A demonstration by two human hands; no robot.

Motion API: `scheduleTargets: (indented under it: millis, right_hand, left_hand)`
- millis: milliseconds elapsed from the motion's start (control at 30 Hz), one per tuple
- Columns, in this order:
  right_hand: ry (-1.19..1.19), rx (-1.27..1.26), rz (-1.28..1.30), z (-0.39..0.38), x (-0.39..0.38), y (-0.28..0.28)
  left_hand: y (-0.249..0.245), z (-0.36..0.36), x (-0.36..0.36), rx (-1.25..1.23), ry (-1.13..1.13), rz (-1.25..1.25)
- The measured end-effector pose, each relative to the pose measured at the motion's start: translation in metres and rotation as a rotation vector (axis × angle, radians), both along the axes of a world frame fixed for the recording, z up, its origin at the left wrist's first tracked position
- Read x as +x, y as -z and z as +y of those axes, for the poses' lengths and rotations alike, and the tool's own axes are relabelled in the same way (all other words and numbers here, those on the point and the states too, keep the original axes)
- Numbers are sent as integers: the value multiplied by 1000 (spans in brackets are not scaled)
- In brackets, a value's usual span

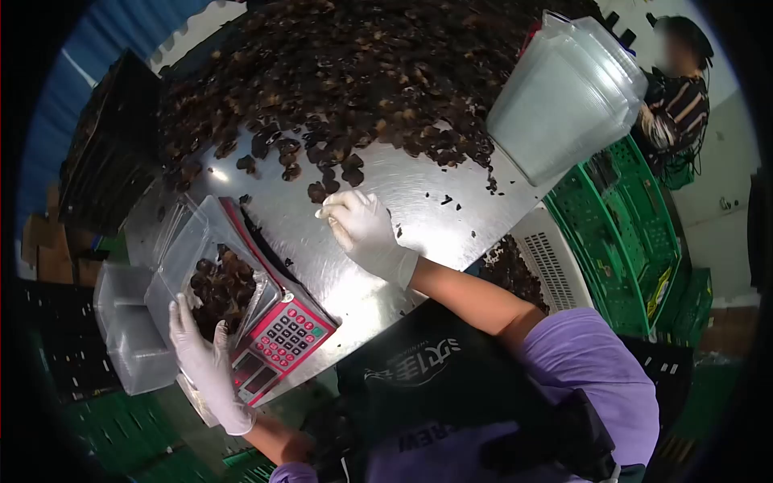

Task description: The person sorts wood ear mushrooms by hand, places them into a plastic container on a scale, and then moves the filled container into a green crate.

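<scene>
My left hand [208, 366], in a white glove, is at the near side of a clear plastic container [173, 274]. Its fingers are stretched, with the thumb apart from them. Dark brown pieces resembling wood ear mushrooms [221, 286] lie in the container, which rests on a red-and-silver digital scale [282, 338]. My gloved right hand [366, 233] is over the metal table [419, 193], fingers curled together beside a few loose dark pieces [319, 191]. Whatever its fingertips may hold is hidden.
A large heap of dark pieces [346, 72] covers the table's far part. Stacked clear containers [564, 97] stand at the right corner, more clear containers [133, 330] left of the scale. Green crates [620, 233] and a white basket [551, 258] flank the right edge. Another person [680, 105] is behind.
</scene>
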State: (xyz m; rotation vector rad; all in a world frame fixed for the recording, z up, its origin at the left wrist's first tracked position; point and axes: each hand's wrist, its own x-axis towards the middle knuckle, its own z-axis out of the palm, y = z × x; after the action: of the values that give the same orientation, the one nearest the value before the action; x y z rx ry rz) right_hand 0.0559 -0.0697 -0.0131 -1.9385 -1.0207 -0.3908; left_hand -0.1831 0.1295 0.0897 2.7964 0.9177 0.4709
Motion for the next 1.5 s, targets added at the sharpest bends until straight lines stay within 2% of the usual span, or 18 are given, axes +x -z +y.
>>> scheduleTargets:
  millis: [33,133,233,300,433,567,700,767,800,900,933,1033,1100,1167,1233,1300,1367,1500]
  right_hand:
    - [20,2,-3,-3,2,9]
    - [20,-716,-132,-10,13,33]
    - [185,-846,-95,-48,33,23]
    - [464,-620,-121,-96,55,58]
    - [793,-658,-85,-240,40,43]
    - [957,-728,-5,-309,9,41]
    - [666,-369,-2,-245,35,3]
    - [570,-325,-19,-204,69,4]
    - [511,-314,-6,-183,86,3]
    - [436,-372,40,-127,127,20]
    - [440,-478,57,-107,134,31]
    - [193,-519,34,-75,108,46]
    - [-36,-340,87,-75,78,34]
    - [-70,-281,125,-74,69,29]
    - [224,-275,-128,-77,101,34]
    - [395,-127,-150,-96,148,17]
    - [569,-277,-90,-105,187,16]
    - [280,-406,1,-92,177,32]
  left_hand:
    - [9,11,-3,2,20,-3]
    - [19,23,-5,0,35,-24]
    - [15,39,-15,-27,100,21]
    - [7,41,-19,-44,133,1]
    - [-20,14,-12,268,41,-196]
    - [-20,-81,56,-94,173,-502]
    - [56,-161,176,-494,563,-211]
    - [137,-187,216,-364,646,-44]
    - [143,-206,225,-13,688,56]
    - [147,-223,221,-331,976,85]
    - [143,-222,216,-328,978,85]
    - [125,-195,203,-330,461,-218]
    - [131,-168,192,-306,261,-141]
    - [142,-153,188,-195,178,-132]
    - [138,-160,193,-156,187,-3]
    - [131,-161,196,-201,192,52]
    - [134,-160,195,-177,207,28]
    - [135,-160,196,-198,203,12]
